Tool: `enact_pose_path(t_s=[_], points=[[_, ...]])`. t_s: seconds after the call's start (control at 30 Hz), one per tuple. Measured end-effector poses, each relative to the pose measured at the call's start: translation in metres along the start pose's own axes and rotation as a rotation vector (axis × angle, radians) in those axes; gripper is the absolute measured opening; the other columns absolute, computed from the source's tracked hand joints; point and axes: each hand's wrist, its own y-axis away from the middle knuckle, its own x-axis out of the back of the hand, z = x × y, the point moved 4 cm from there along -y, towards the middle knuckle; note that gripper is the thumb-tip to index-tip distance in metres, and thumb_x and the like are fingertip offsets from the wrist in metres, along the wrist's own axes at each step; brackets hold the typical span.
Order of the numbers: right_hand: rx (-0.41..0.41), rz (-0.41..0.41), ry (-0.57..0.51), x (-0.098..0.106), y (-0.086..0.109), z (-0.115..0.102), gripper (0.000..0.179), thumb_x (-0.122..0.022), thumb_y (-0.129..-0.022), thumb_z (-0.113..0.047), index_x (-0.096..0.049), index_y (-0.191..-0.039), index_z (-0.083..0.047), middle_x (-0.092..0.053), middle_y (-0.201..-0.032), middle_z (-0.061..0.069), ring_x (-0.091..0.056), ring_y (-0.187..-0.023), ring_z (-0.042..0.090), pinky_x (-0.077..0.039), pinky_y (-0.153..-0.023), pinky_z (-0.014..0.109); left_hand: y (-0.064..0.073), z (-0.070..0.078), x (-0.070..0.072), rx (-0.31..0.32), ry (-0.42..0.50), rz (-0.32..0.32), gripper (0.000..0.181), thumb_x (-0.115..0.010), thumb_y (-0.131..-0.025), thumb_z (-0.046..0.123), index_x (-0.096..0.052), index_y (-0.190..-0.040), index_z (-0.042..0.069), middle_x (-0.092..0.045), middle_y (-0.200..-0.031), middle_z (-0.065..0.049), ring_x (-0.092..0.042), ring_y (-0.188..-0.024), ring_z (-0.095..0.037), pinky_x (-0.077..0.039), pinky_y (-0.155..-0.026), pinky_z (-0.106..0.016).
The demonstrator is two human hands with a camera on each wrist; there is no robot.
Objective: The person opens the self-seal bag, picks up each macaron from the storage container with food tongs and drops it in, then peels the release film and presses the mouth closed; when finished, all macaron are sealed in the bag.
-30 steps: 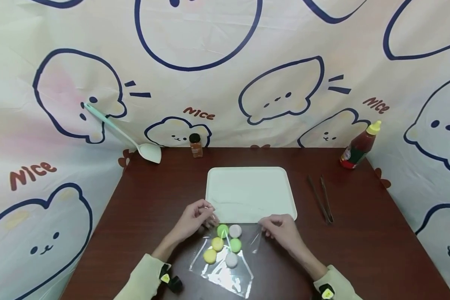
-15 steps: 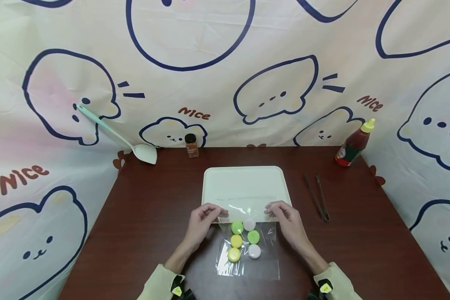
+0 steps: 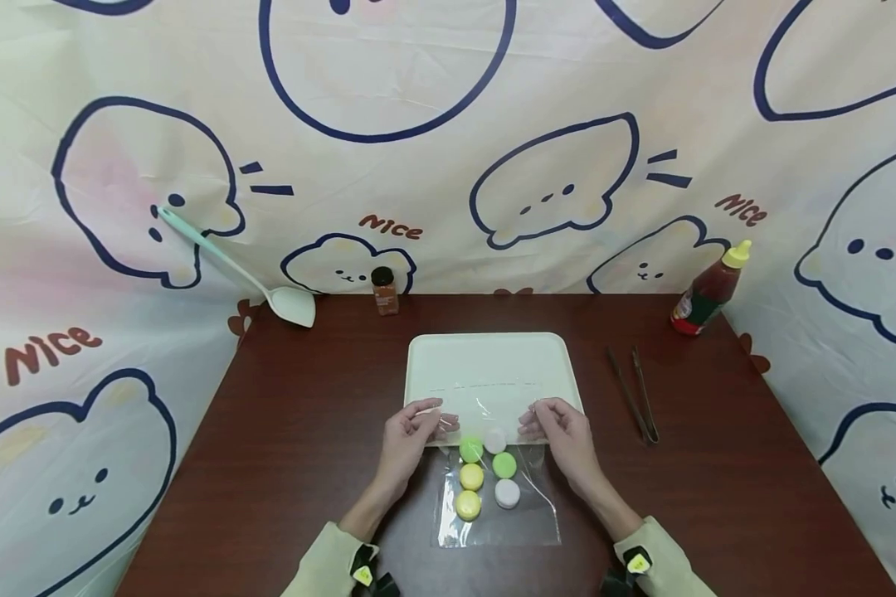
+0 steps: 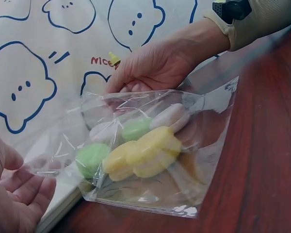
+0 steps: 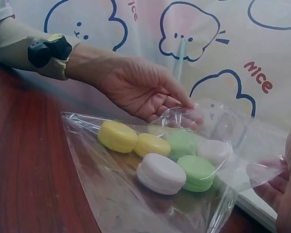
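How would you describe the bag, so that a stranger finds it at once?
On the dark table, find the pale tray. The bag is at its near edge, between the left hand and the right hand. Unlike the opaque tray, it is see-through and shows six macarons inside: two yellow, two green, two whitish.
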Motion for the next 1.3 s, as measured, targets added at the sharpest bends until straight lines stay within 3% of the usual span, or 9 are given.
enact_pose_path(t_s=[0.2, 0.37, 0.57, 0.67, 0.8, 1.0, 1.17, 1.3], points=[[-0.070, 0.025, 0.018, 0.000, -0.005, 0.006, 0.034, -0.062, -0.108, -0.026, -0.070, -0.112, 0.007, -0.076, -0.093, 0.018, -0.076, -0.079, 0.019, -0.062, -0.075, 0.032, -0.003, 0.003, -0.001, 0.026, -0.023, -0.008, 0.033, -0.064, -0.105, 0.012, -0.064, -0.122, -0.016, -0.074, -0.104, -0.030, -0.075, -0.099, -0.043, -0.061, -0.084, -0.033], [-0.137, 0.043, 0.012, -0.001, -0.011, 0.008, 0.035, -0.066, -0.105, -0.025, -0.071, -0.112, 0.009, -0.076, -0.089, 0.017, -0.075, -0.076, 0.016, -0.061, -0.071, 0.029, -0.010, 0.001, -0.004, 0.025, -0.050, 0.007, 0.026, -0.069, -0.101, 0.009, -0.068, -0.111, -0.015, -0.075, -0.097, -0.029, -0.077, -0.092, -0.041, -0.062, -0.079, -0.032], [-0.216, 0.046, 0.139, -0.004, -0.024, 0.006, 0.029, -0.073, -0.100, -0.023, -0.076, -0.106, 0.006, -0.075, -0.079, 0.010, -0.066, -0.070, 0.012, -0.052, -0.062, 0.023, -0.018, 0.000, -0.009, 0.047, -0.128, 0.036, 0.021, -0.066, -0.100, 0.008, -0.066, -0.107, -0.011, -0.076, -0.090, -0.026, -0.078, -0.082, -0.033, -0.061, -0.069, -0.029], [-0.221, 0.037, 0.193, -0.005, -0.029, 0.003, 0.025, -0.073, -0.099, -0.020, -0.078, -0.105, 0.005, -0.074, -0.078, 0.008, -0.062, -0.069, 0.012, -0.049, -0.060, 0.023, -0.021, 0.001, -0.010, 0.039, -0.164, 0.035, 0.020, -0.068, -0.100, 0.008, -0.067, -0.106, -0.011, -0.076, -0.089, -0.027, -0.078, -0.084, -0.034, -0.061, -0.069, -0.030], [-0.227, 0.051, 0.167, -0.003, -0.030, 0.000, 0.020, -0.072, -0.098, -0.015, -0.078, -0.100, 0.004, -0.069, -0.072, 0.007, -0.063, -0.065, 0.013, -0.050, -0.058, 0.024, -0.023, 0.004, -0.007, -0.016, -0.193, 0.038, 0.016, -0.068, -0.100, 0.003, -0.070, -0.100, -0.013, -0.075, -0.089, -0.028, -0.078, -0.082, -0.037, -0.061, -0.068, -0.030], [-0.125, 0.124, 0.136, 0.008, -0.020, -0.008, 0.021, -0.072, -0.098, -0.017, -0.077, -0.096, 0.004, -0.072, -0.076, 0.009, -0.066, -0.070, 0.015, -0.052, -0.064, 0.024, -0.016, 0.007, -0.001, -0.071, -0.115, -0.006, 0.020, -0.065, -0.103, 0.006, -0.066, -0.104, -0.014, -0.075, -0.095, -0.030, -0.077, -0.088, -0.043, -0.062, -0.076, -0.035], [-0.025, 0.036, 0.079, 0.008, -0.007, -0.013, 0.028, -0.063, -0.106, -0.023, -0.072, -0.105, 0.003, -0.077, -0.105, 0.017, -0.075, -0.095, 0.019, -0.057, -0.085, 0.028, -0.007, 0.015, 0.000, -0.119, -0.059, -0.044, 0.023, -0.066, -0.103, 0.010, -0.067, -0.104, -0.013, -0.075, -0.096, -0.029, -0.077, -0.087, -0.040, -0.062, -0.078, -0.041], [0.114, -0.026, -0.035, 0.009, 0.001, -0.025, 0.027, -0.055, -0.110, -0.017, -0.065, -0.107, 0.008, -0.074, -0.113, 0.025, -0.077, -0.097, 0.022, -0.059, -0.088, 0.032, 0.002, 0.030, -0.003, -0.212, -0.067, -0.079, 0.023, -0.066, -0.104, 0.013, -0.070, -0.103, -0.010, -0.076, -0.097, -0.026, -0.077, -0.087, -0.036, -0.062, -0.078, -0.041]])
